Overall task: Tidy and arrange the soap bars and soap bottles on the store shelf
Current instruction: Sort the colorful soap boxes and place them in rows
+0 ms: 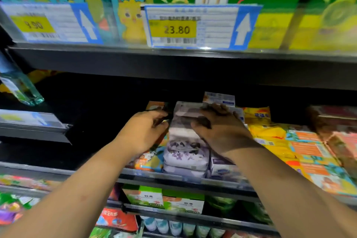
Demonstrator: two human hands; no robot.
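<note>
head view, facing a middle shelf (150, 176) of packaged soap. left hand (143, 131) curled against the left side of the top lavender soap pack (181, 111), fingers bent and tucked at its edge, gripping it. right hand (222, 131) laid over the same pack from the right, thumb across the front face, fingers reaching over the far edge, likewise clasping it. pack held between both hands, resting on top of the lavender stack (185, 154) at the shelf's middle, near the front rail. just left of the stack, orange and teal packs (152, 158), partly hidden by the left wrist. just right, under the right forearm, yellow soap packs (266, 131) lying flat in a row. far left, a clear glass bottle (19, 87), tilted. above, on the upper shelf edge, a price tag (179, 29) reading 23.80.
</note>
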